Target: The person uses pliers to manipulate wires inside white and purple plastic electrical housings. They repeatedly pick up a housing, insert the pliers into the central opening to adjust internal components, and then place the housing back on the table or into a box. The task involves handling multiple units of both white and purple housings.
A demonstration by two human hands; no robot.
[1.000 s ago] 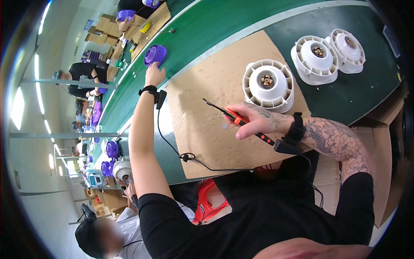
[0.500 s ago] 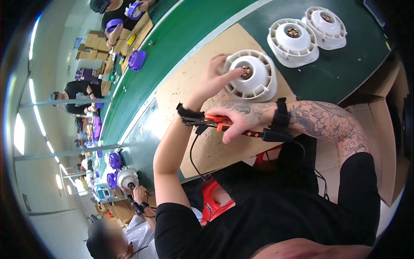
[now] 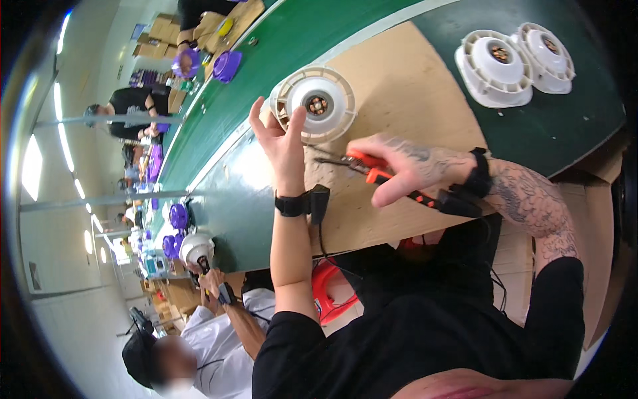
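A white round plastic housing [image 3: 339, 110] with a ribbed rim and copper windings at its centre sits at the left edge of a cardboard sheet. My left hand [image 3: 284, 143] is at its near left side, fingers spread, the thumb lying over the rim; some fingertips are partly hidden. Pliers [image 3: 362, 163] with orange and black handles are gripped in my right hand [image 3: 415, 166], just nearer than the housing. Their dark jaws point left, apart from the housing's rim.
Two similar white housings [image 3: 495, 73] stand close together on the green table at the far right. The cardboard sheet [image 3: 412, 100] covers the middle. A green conveyor belt [image 3: 292, 63] runs along the far left. Another person [image 3: 219, 326] works at my left; a cardboard box [image 3: 565, 219] stands at right.
The white housing has shifted left across the cardboard, with my left hand moving left beside it. My right hand has moved rightward with the pliers, and my arms no longer cross.
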